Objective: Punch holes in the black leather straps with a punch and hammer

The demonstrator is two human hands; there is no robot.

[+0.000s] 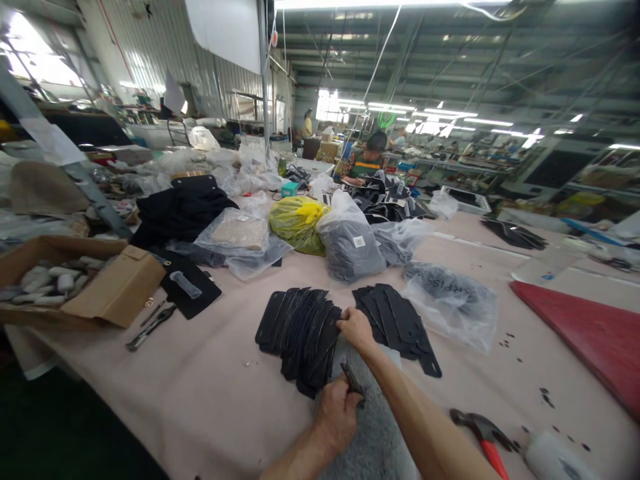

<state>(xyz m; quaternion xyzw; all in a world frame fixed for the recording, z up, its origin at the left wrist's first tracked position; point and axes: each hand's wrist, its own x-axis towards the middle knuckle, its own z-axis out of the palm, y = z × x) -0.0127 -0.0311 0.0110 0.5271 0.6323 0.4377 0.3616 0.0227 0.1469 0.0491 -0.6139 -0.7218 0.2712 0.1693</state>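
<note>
My left hand (336, 410) is closed around a small dark narrow object (353, 381), whose exact kind I cannot make out, above a grey felt-like pad (367, 443). Farther forward, my right hand (356, 327) pinches the edge of a black flat cut piece at the right end of a fanned row of black pieces (300, 333). Its thumb and fingertips are together there. To the right of that hand lies a second fanned group of black pieces (393, 320), some with rounded, slotted ends.
A claw hammer (483, 433) lies at the lower right beside a wrapped white roll (557, 460). Plastic bags (450, 303) and a yellow bag (297, 223) stand behind. An open cardboard box (107, 293) sits left; a red sheet (580, 340) lies right. Another person (369, 163) sits across the table.
</note>
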